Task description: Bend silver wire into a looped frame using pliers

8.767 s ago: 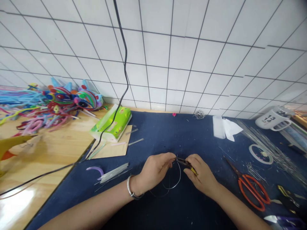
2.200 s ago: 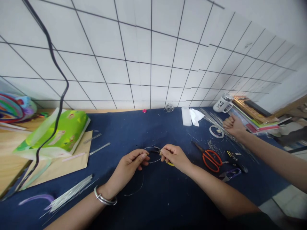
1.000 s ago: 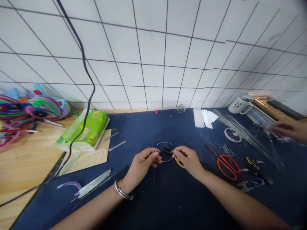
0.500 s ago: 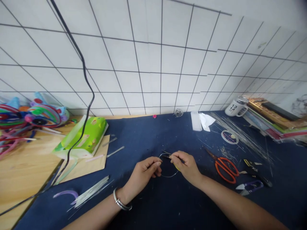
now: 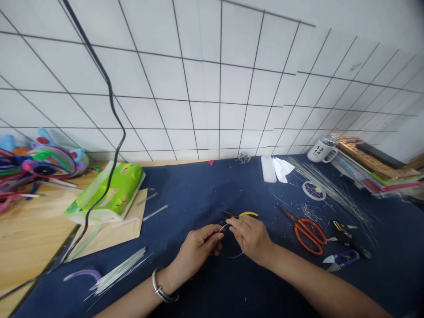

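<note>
A thin silver wire [image 5: 225, 227] is bent in a curve between my two hands, and a lower stretch of it shows beneath them. My left hand [image 5: 202, 247] pinches the wire between thumb and fingers. On the other side, my right hand [image 5: 249, 238] has its fingertips closed on the wire. Small pliers with yellow handles [image 5: 248, 214] and a dark tip lie just beyond the right hand's knuckles; the hand partly covers them. Orange-handled scissors [image 5: 309, 236] rest to the right on the dark blue cloth [image 5: 185, 190].
Wire bundles lie at left [image 5: 117, 271] and far right [image 5: 331, 190]. Purple-handled snips [image 5: 342, 259], a round case [image 5: 314, 191] and a white mug [image 5: 323, 149] are right. A green tissue pack [image 5: 122, 190] sits left, with a black cable [image 5: 111, 101] hanging over it.
My right hand has shifted its grip from the yellow-handled pliers to the wire; the pliers now show beyond it. The view has turned slightly right.
</note>
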`<state>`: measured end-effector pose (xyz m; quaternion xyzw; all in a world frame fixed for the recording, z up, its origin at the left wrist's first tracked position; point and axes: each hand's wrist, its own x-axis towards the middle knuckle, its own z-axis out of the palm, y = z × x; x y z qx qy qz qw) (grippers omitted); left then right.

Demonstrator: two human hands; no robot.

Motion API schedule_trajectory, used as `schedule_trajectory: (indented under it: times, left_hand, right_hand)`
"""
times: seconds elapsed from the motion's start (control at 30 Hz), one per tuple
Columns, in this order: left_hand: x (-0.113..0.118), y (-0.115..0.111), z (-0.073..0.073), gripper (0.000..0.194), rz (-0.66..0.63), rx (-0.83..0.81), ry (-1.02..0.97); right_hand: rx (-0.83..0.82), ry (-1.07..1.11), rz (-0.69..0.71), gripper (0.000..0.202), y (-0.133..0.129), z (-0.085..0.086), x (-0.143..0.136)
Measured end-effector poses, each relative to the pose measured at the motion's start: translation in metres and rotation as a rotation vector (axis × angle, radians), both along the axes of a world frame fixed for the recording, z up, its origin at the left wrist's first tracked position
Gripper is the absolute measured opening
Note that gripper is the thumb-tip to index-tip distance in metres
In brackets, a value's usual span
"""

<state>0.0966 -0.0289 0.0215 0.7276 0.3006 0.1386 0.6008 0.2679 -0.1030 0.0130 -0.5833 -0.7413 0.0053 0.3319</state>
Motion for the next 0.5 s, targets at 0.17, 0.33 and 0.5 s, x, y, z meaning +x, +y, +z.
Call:
schedule_trajectory:
  times: [0.17, 0.33, 0.5]
  left_hand:
    - [-0.0015, 0.0001, -0.0012, 0.030, -0.001, 0.059, 0.035]
    - [-0.0028, -0.0005, -0.0040, 0.031, 0.005, 0.086, 0.049]
    - [-0.0033, 0.0001, -0.0048, 0.033, 0.013, 0.078, 0.047]
  right_hand:
    - [0.038, -0.051, 0.036, 0.023, 0.0004, -0.0017, 0.0055]
    - [0.035, -0.096, 0.048, 0.020, -0.0005, 0.0015, 0.0065]
    - [0.032, -0.086, 0.051, 0.018, -0.0003, 0.0007, 0.0056]
